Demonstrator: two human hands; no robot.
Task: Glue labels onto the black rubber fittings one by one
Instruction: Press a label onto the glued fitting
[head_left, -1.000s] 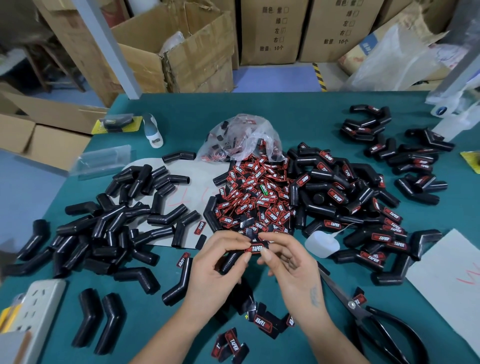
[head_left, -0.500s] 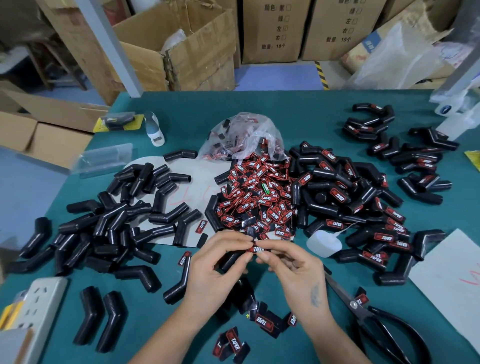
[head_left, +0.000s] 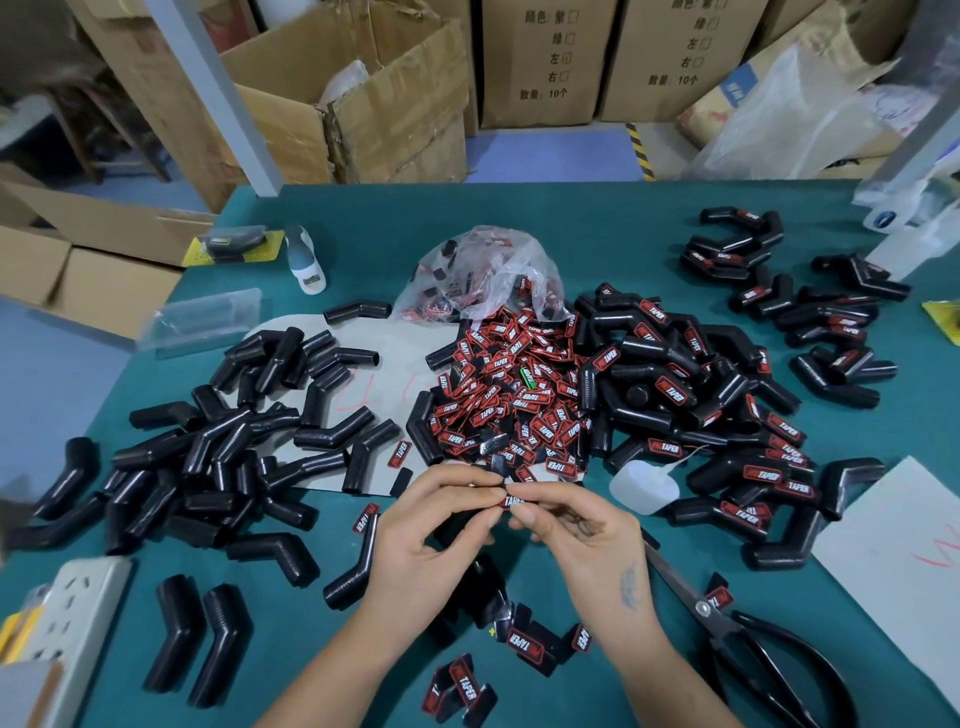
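Note:
My left hand (head_left: 434, 525) grips a black rubber fitting (head_left: 457, 527), mostly hidden under its fingers. My right hand (head_left: 576, 535) pinches a red-and-black label (head_left: 511, 501) against that fitting, fingertips of both hands meeting there. A heap of loose labels (head_left: 511, 400) lies just beyond my hands. Unlabelled black fittings (head_left: 234, 441) are piled at the left. Labelled fittings (head_left: 717, 410) are piled at the right. A small white glue bottle (head_left: 644, 486) lies right of my hands.
Black scissors (head_left: 753, 644) lie at the lower right. A white power strip (head_left: 67, 613) sits at the lower left. A clear bag of labels (head_left: 488, 275) lies behind the heap. White paper (head_left: 898, 561) lies at the right edge. Cardboard boxes stand beyond the green table (head_left: 597, 244).
Both hands stay together on the fitting; my right fingers have slid over the label, covering more of it.

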